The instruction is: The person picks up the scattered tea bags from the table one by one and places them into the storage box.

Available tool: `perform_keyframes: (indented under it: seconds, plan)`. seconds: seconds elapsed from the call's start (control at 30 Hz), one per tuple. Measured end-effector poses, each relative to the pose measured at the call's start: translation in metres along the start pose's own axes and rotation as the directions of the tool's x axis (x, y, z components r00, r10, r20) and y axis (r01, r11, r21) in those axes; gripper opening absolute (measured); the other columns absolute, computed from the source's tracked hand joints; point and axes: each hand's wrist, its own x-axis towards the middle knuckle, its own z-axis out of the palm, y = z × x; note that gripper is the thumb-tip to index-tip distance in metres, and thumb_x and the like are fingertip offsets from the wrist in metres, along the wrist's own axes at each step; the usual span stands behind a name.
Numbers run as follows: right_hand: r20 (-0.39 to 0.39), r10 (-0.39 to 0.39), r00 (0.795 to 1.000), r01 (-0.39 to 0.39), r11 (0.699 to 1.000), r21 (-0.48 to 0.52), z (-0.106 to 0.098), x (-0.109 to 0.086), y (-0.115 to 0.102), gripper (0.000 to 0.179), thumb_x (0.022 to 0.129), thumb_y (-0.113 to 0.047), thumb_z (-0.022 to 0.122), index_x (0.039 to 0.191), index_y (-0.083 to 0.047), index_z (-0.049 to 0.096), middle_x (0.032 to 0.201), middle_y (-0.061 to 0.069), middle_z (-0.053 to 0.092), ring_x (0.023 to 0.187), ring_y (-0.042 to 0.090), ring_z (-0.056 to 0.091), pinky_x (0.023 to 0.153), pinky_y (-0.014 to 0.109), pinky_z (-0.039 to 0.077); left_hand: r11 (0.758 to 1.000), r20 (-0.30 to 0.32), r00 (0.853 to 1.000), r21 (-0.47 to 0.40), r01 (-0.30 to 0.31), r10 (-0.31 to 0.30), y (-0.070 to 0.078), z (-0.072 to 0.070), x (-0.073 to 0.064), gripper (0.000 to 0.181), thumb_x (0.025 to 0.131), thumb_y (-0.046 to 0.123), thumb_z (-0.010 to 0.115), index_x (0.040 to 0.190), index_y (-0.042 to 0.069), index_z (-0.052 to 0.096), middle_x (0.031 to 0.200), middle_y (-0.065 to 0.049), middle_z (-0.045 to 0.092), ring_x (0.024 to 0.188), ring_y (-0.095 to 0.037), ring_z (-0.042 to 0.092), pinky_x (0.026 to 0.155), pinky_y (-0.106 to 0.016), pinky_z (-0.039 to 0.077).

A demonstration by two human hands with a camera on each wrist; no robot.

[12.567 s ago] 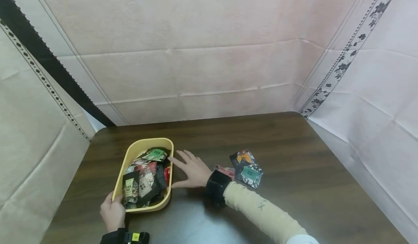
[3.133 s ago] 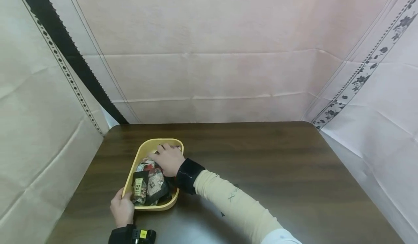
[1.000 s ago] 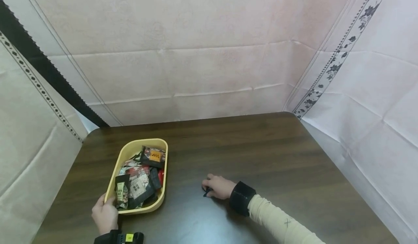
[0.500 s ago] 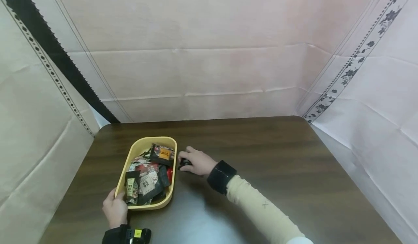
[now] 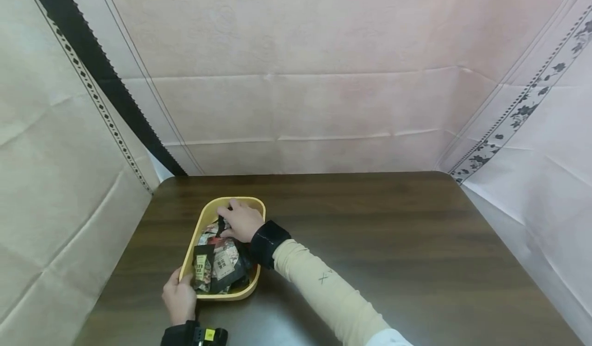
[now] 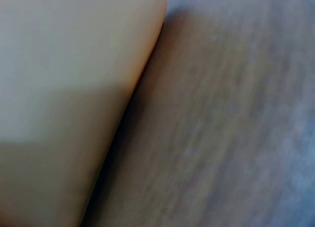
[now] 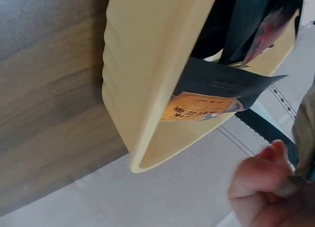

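Note:
A yellow plastic basket stands on the left part of the table, filled with several small dark foil packets. Among them are one with a pale green label and one with a white label. My left hand grips the basket's near-left corner, thumb over the rim. Over the far end of the basket, my right hand pinches a dark packet between fingers and thumb. An orange-labelled packet lies in the basket near its end wall in the right wrist view. The left wrist view shows the basket's outer wall.
The brown wood-grain table extends right of the basket to a rounded far corner. Pale cloth hangs behind the table and along both sides, with a black strip at left.
My right hand has carried the dark packet leftwards from mid-table to over the basket. Packets that lay right of the basket in the oldest frame are gone from there. My left hand keeps its grip.

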Motion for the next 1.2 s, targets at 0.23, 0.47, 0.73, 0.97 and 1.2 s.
perform_keyframes:
  seconds: [0.23, 0.47, 0.73, 0.97, 1.2]
  plan:
    - [0.071, 0.032, 0.997, -0.033, 0.999, 0.014, 0.005, -0.001, 0.0, 0.087, 0.077, -0.065, 0.052, 0.146, -0.034, 0.008, 0.152, 0.002, 0.009, 0.136, 0.031, 0.011, 0.093, 0.058, 0.034, 1.0, 0.0, 1.0, -0.013, 0.007, -0.007, 0.008, -0.001, -0.004, 0.041, 0.09, 0.002, 0.034, 0.126, -0.013, 0.044, 0.122, -0.033, 0.047, 0.113, -0.041, 0.042, 0.095, -0.053, 0.032]
    - [0.034, 0.033, 0.999, -0.034, 0.998, 0.052, 0.008, -0.017, 0.011, 0.082, 0.08, -0.065, 0.046, 0.146, -0.036, 0.007, 0.152, 0.002, 0.007, 0.137, 0.031, 0.002, 0.095, 0.063, 0.025, 0.999, 0.044, 0.998, -0.012, 0.039, -0.038, 0.008, -0.008, 0.004, 0.043, 0.091, 0.002, 0.032, 0.13, -0.014, 0.037, 0.127, -0.036, 0.04, 0.117, -0.046, 0.037, 0.096, -0.057, 0.029]
    - [-0.06, 0.212, 0.975, -0.204, 0.972, 0.119, 0.024, -0.071, 0.056, 0.082, 0.08, -0.064, 0.047, 0.146, -0.03, 0.013, 0.151, 0.008, 0.01, 0.134, 0.038, 0.009, 0.093, 0.067, 0.021, 0.999, 0.059, 0.998, 0.038, -0.001, -0.001, 0.009, -0.013, 0.014, 0.042, 0.091, 0.003, 0.033, 0.128, -0.015, 0.039, 0.125, -0.036, 0.042, 0.116, -0.046, 0.038, 0.096, -0.057, 0.03]
    - [-0.065, 0.369, 0.927, -0.348, 0.912, 0.218, 0.043, -0.119, 0.096, 0.081, 0.08, -0.058, 0.055, 0.146, -0.025, 0.021, 0.15, 0.014, 0.013, 0.134, 0.04, 0.008, 0.091, 0.071, 0.02, 0.994, 0.096, 0.995, 0.106, -0.032, 0.021, 0.015, -0.013, 0.024, 0.046, 0.095, 0.018, 0.033, 0.129, -0.014, 0.039, 0.127, -0.035, 0.041, 0.119, -0.046, 0.035, 0.097, -0.056, 0.027]
    - [-0.105, 0.456, 0.884, -0.422, 0.873, 0.244, 0.049, -0.155, 0.111, 0.082, 0.079, -0.059, 0.056, 0.145, -0.021, 0.025, 0.149, 0.017, 0.016, 0.133, 0.042, 0.009, 0.09, 0.071, 0.022, 0.932, 0.11, 0.947, 0.179, -0.317, 0.301, 0.029, -0.029, 0.017, 0.058, 0.097, 0.031, 0.034, 0.141, -0.004, 0.021, 0.143, -0.03, 0.02, 0.129, -0.046, 0.019, 0.103, -0.057, 0.015]
